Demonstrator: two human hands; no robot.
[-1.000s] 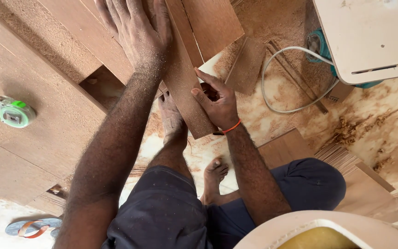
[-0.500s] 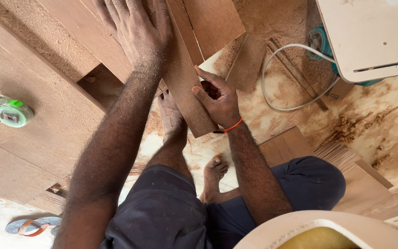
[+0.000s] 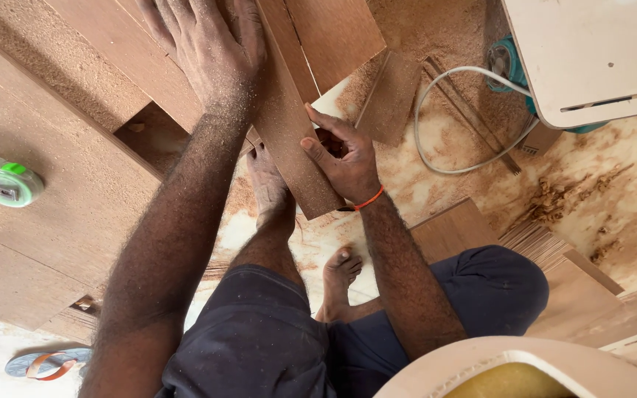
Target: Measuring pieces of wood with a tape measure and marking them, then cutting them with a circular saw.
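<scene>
Wood strip [image 3: 289, 133] unmoved; both hands [image 3: 211, 44] keep their grip.

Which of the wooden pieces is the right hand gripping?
The long narrow strip running diagonally between both hands; the right hand clasps its lower edge. The short loose offcut lies untouched on the sawdust.

My left hand [image 3: 211, 48] and right hand [image 3: 344, 158] press a reddish-brown plywood strip [image 3: 289, 133]. My wrist thread [image 3: 369, 199] is orange. The tape measure [image 3: 7, 182] is green and grey. The cable [image 3: 436, 103] is white. My shorts [image 3: 259, 339] are dark navy. The sawdust [image 3: 407, 29] is tan.
</scene>
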